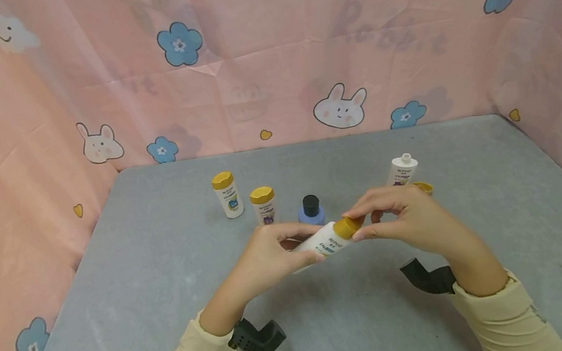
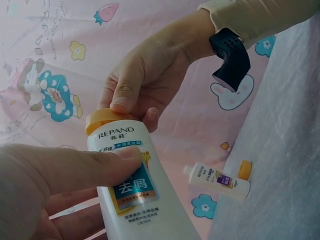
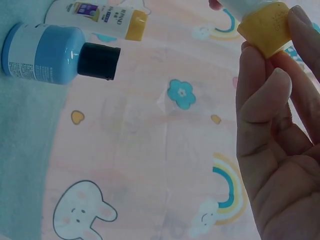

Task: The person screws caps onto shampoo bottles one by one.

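My left hand (image 1: 264, 260) grips a white shampoo bottle (image 1: 327, 242), tilted up to the right above the table. Its printed label (image 2: 134, 185) faces the left wrist view, with the thumb across it. At the bottle's top end sits a yellow cap (image 1: 346, 227), which my right hand (image 1: 412, 215) pinches between thumb and fingers. The same cap (image 3: 266, 30) shows at the top of the right wrist view. Behind my right hand stands a white bottle (image 1: 402, 170) with its narrow neck bare. A loose yellow cap (image 1: 424, 188) is beside it, partly hidden by the hand.
Two white bottles with yellow caps, one farther back (image 1: 230, 200) and one nearer (image 1: 264, 208), stand left of centre. A blue bottle (image 1: 311, 214) with a black cap stands just behind the held bottle. Patterned pink cloth (image 1: 253, 80) hangs around the grey table (image 1: 154, 223).
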Demonstrator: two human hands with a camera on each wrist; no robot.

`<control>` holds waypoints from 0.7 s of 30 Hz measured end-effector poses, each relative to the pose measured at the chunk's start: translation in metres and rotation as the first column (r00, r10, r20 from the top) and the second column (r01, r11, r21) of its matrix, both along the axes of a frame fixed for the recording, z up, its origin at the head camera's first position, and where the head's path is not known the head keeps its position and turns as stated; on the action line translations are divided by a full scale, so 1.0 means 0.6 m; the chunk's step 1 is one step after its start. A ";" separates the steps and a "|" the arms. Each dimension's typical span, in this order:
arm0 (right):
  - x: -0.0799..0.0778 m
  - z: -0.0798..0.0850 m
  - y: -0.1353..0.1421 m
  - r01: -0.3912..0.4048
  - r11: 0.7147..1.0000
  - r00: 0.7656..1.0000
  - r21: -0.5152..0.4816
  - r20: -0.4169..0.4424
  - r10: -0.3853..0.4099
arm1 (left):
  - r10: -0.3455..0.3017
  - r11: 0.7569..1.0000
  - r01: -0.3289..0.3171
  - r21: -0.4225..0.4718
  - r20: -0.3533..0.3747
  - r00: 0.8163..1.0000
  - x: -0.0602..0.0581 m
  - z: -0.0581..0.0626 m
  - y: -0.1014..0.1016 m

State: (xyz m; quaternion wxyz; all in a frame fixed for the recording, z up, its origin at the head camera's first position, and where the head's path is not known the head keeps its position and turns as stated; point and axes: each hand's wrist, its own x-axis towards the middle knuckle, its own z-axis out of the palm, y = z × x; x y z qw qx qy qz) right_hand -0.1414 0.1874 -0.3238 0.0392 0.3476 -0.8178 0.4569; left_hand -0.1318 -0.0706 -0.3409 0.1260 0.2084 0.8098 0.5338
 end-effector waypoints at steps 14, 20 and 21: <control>0.003 0.001 -0.005 0.084 0.996 0.990 0.021 0.112 -0.086 | 0.011 1.000 -0.011 -0.004 -0.010 1.000 0.000 -0.002 0.001; 0.006 0.006 -0.011 0.138 0.989 0.972 0.058 0.186 -0.146 | 0.016 1.000 -0.016 -0.010 -0.023 1.000 0.001 -0.001 0.001; 0.007 0.007 -0.012 0.151 0.986 0.965 0.065 0.209 -0.162 | 0.017 1.000 -0.017 -0.010 -0.026 1.000 0.001 -0.002 0.001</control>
